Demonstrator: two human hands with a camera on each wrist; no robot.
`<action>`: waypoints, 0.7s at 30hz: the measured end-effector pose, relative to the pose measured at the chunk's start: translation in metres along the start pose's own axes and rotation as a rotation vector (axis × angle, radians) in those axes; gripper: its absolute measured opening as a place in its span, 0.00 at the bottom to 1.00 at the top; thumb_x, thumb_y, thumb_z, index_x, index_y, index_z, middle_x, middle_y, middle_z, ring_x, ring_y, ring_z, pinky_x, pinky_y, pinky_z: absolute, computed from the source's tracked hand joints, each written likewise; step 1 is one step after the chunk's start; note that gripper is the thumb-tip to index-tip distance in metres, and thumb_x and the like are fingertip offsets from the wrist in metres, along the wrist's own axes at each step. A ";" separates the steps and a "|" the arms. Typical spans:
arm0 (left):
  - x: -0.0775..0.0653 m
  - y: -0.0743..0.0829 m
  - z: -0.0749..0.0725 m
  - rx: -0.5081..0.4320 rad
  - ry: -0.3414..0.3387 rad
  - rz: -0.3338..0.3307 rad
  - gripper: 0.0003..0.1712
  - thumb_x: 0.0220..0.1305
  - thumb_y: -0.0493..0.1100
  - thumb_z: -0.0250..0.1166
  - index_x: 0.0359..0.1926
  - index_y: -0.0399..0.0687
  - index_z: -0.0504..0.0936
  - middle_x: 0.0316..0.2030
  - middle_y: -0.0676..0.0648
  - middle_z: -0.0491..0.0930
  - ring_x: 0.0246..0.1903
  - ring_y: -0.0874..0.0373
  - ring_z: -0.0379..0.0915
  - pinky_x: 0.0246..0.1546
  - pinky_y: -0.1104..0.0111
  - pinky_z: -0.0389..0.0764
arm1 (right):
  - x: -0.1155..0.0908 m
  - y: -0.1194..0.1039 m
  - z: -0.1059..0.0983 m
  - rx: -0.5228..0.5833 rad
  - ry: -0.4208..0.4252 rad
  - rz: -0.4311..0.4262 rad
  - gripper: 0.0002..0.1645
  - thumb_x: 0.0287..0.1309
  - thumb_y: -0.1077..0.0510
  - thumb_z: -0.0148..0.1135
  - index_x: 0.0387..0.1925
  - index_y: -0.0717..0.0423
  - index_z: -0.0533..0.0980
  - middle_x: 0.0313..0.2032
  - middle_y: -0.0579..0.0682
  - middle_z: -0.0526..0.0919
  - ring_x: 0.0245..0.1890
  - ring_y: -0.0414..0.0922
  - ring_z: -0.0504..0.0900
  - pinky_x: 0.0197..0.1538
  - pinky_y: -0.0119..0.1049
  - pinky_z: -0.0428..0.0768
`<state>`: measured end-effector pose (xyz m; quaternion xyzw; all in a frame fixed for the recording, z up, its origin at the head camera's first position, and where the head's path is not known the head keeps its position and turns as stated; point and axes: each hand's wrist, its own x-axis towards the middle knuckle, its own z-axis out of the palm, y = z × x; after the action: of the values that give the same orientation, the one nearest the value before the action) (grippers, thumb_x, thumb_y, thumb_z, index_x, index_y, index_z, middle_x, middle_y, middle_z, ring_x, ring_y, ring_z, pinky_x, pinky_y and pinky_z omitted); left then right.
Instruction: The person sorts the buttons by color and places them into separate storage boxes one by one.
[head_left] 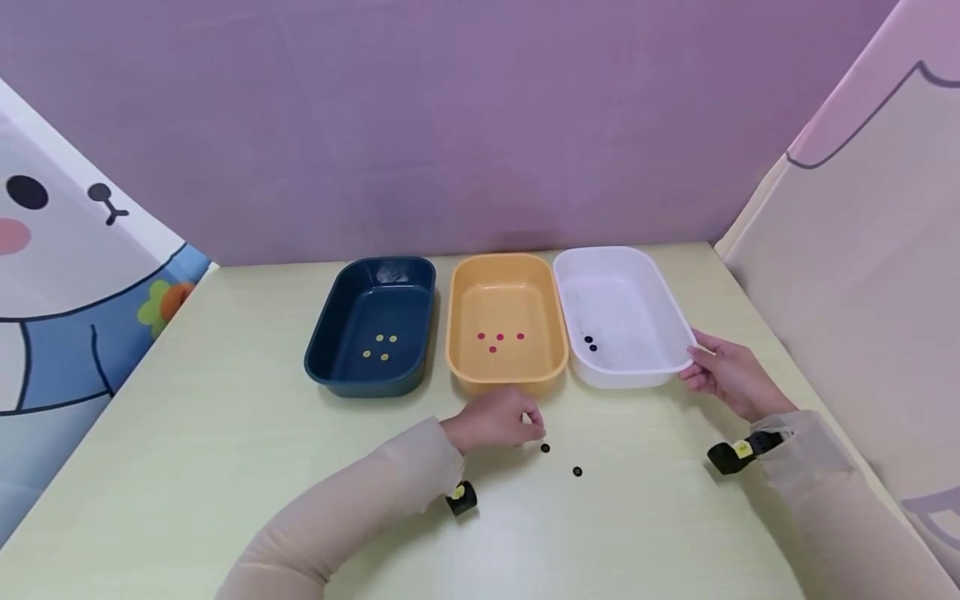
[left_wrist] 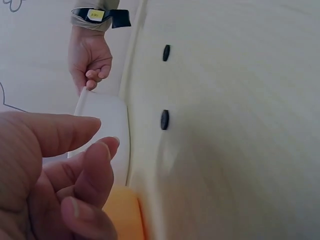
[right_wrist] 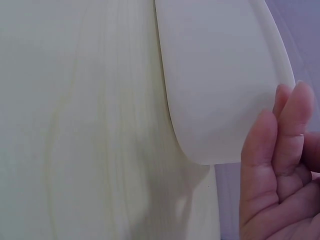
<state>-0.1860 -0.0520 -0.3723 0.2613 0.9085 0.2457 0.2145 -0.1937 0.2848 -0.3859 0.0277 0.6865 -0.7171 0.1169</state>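
Note:
My left hand (head_left: 498,418) hovers over the table with thumb and index finger apart and loosely bent, nothing between them. Just beyond its fingertips a small black button (head_left: 545,448) lies on the table. A second black button (head_left: 577,472) lies a little nearer and to the right; in the left wrist view both show edge-on. With thumb and fingers, my right hand (head_left: 733,377) pinches the rim of a white tray (head_left: 626,258) at its near right corner. Two black buttons (head_left: 591,343) lie inside this tray, toward its left side.
Left of the white tray stand a yellow-orange tray (head_left: 506,371) with several red buttons (head_left: 500,337) and a dark blue tray (head_left: 318,346) with several yellow buttons (head_left: 380,337). A purple cloth wall (head_left: 465,125) closes off the back; printed cloths hang at both sides.

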 end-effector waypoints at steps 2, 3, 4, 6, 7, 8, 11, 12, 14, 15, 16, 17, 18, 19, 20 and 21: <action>-0.002 -0.003 0.002 0.049 0.015 0.027 0.05 0.61 0.45 0.66 0.30 0.53 0.85 0.21 0.58 0.77 0.24 0.64 0.70 0.31 0.72 0.69 | 0.000 0.000 0.000 0.004 0.002 -0.005 0.36 0.73 0.64 0.41 0.71 0.69 0.36 0.23 0.45 0.81 0.21 0.35 0.78 0.30 0.27 0.79; -0.003 -0.004 0.003 0.085 0.022 0.039 0.04 0.61 0.45 0.66 0.31 0.53 0.86 0.23 0.58 0.78 0.25 0.64 0.69 0.30 0.72 0.69 | 0.000 0.000 0.000 0.007 0.002 -0.006 0.36 0.73 0.64 0.41 0.71 0.69 0.36 0.23 0.45 0.81 0.21 0.35 0.78 0.30 0.27 0.79; -0.004 -0.005 0.004 0.124 0.028 0.051 0.04 0.61 0.45 0.66 0.32 0.54 0.86 0.25 0.59 0.79 0.26 0.65 0.69 0.30 0.72 0.69 | 0.001 0.000 0.000 0.008 0.003 -0.006 0.36 0.73 0.64 0.41 0.71 0.69 0.36 0.23 0.45 0.81 0.21 0.35 0.78 0.30 0.27 0.79; -0.006 -0.006 0.005 0.203 0.032 0.073 0.04 0.61 0.46 0.66 0.34 0.55 0.86 0.30 0.60 0.81 0.29 0.65 0.71 0.31 0.71 0.69 | 0.001 0.000 0.001 0.019 0.000 -0.006 0.36 0.73 0.63 0.41 0.71 0.69 0.36 0.23 0.45 0.81 0.21 0.35 0.78 0.30 0.26 0.78; -0.006 -0.006 0.005 0.241 0.031 0.083 0.04 0.61 0.46 0.66 0.36 0.56 0.86 0.32 0.60 0.82 0.31 0.65 0.72 0.32 0.71 0.69 | 0.002 0.000 0.001 0.022 -0.001 -0.007 0.36 0.73 0.63 0.41 0.71 0.69 0.36 0.23 0.45 0.81 0.21 0.35 0.78 0.30 0.26 0.78; -0.006 -0.007 0.006 0.276 0.030 0.098 0.05 0.61 0.46 0.65 0.37 0.56 0.86 0.34 0.60 0.82 0.32 0.64 0.73 0.33 0.70 0.70 | 0.002 0.000 0.001 0.029 -0.002 -0.008 0.36 0.73 0.63 0.41 0.71 0.69 0.36 0.23 0.45 0.81 0.21 0.35 0.78 0.30 0.26 0.78; -0.005 -0.006 0.006 0.335 0.007 0.150 0.08 0.62 0.44 0.64 0.41 0.58 0.87 0.38 0.60 0.84 0.37 0.65 0.75 0.38 0.70 0.71 | 0.002 -0.001 0.002 0.041 -0.003 -0.011 0.36 0.73 0.63 0.41 0.71 0.69 0.35 0.23 0.45 0.81 0.20 0.35 0.78 0.30 0.26 0.78; -0.004 -0.006 0.006 0.340 -0.007 0.160 0.09 0.62 0.43 0.64 0.41 0.59 0.87 0.38 0.61 0.84 0.38 0.65 0.75 0.40 0.71 0.71 | 0.002 -0.001 0.002 0.043 -0.003 -0.010 0.36 0.73 0.63 0.40 0.71 0.69 0.35 0.22 0.45 0.81 0.20 0.35 0.78 0.30 0.26 0.78; -0.001 -0.005 0.007 0.340 -0.033 0.172 0.11 0.62 0.41 0.62 0.41 0.60 0.87 0.38 0.62 0.83 0.38 0.66 0.75 0.41 0.73 0.70 | 0.001 0.000 0.001 0.048 -0.004 -0.008 0.36 0.73 0.63 0.40 0.71 0.69 0.35 0.22 0.45 0.81 0.20 0.35 0.78 0.30 0.26 0.78; 0.000 -0.005 0.008 0.337 -0.048 0.171 0.12 0.62 0.40 0.62 0.41 0.61 0.87 0.38 0.62 0.83 0.38 0.67 0.74 0.42 0.73 0.70 | 0.001 0.000 0.001 0.050 -0.004 -0.006 0.36 0.73 0.63 0.40 0.71 0.69 0.35 0.22 0.45 0.81 0.20 0.35 0.78 0.30 0.26 0.78; 0.001 -0.004 0.009 0.337 -0.059 0.166 0.13 0.61 0.39 0.62 0.41 0.61 0.87 0.38 0.62 0.83 0.38 0.67 0.74 0.41 0.74 0.70 | 0.001 0.001 0.000 0.051 -0.004 -0.004 0.36 0.73 0.63 0.40 0.71 0.69 0.35 0.22 0.45 0.81 0.20 0.35 0.78 0.29 0.26 0.78; 0.002 -0.003 0.010 0.341 -0.069 0.160 0.14 0.61 0.38 0.61 0.41 0.61 0.87 0.39 0.63 0.83 0.38 0.68 0.73 0.41 0.74 0.69 | 0.001 0.001 0.000 0.051 -0.004 -0.002 0.36 0.73 0.63 0.40 0.71 0.68 0.35 0.22 0.45 0.81 0.20 0.35 0.78 0.29 0.26 0.78; 0.002 -0.003 0.011 0.347 -0.076 0.155 0.14 0.60 0.37 0.61 0.41 0.61 0.87 0.39 0.63 0.82 0.38 0.68 0.73 0.40 0.75 0.69 | 0.001 0.002 -0.001 0.051 -0.002 -0.002 0.36 0.73 0.63 0.40 0.71 0.68 0.35 0.22 0.45 0.81 0.20 0.35 0.78 0.29 0.26 0.78; 0.003 -0.002 0.011 0.357 -0.079 0.154 0.15 0.59 0.37 0.62 0.41 0.61 0.87 0.40 0.63 0.82 0.37 0.68 0.72 0.39 0.75 0.69 | 0.001 0.002 -0.001 0.050 -0.002 -0.003 0.36 0.73 0.63 0.40 0.71 0.68 0.35 0.22 0.45 0.81 0.20 0.35 0.78 0.29 0.26 0.78; 0.003 -0.001 0.012 0.363 -0.083 0.149 0.15 0.58 0.37 0.62 0.41 0.61 0.87 0.41 0.63 0.82 0.37 0.67 0.72 0.38 0.75 0.68 | 0.001 0.003 -0.001 0.047 -0.002 -0.004 0.36 0.73 0.63 0.40 0.71 0.68 0.35 0.22 0.45 0.81 0.20 0.35 0.78 0.29 0.26 0.78; 0.003 -0.001 0.012 0.363 -0.086 0.144 0.15 0.58 0.37 0.63 0.42 0.61 0.87 0.41 0.63 0.82 0.36 0.67 0.72 0.38 0.75 0.68 | 0.000 0.003 0.000 0.041 -0.001 -0.005 0.36 0.73 0.63 0.40 0.71 0.68 0.36 0.22 0.45 0.81 0.20 0.35 0.78 0.30 0.26 0.78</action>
<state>-0.1826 -0.0466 -0.3832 0.3702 0.9068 0.0813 0.1843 -0.1936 0.2850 -0.3887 0.0281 0.6716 -0.7313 0.1151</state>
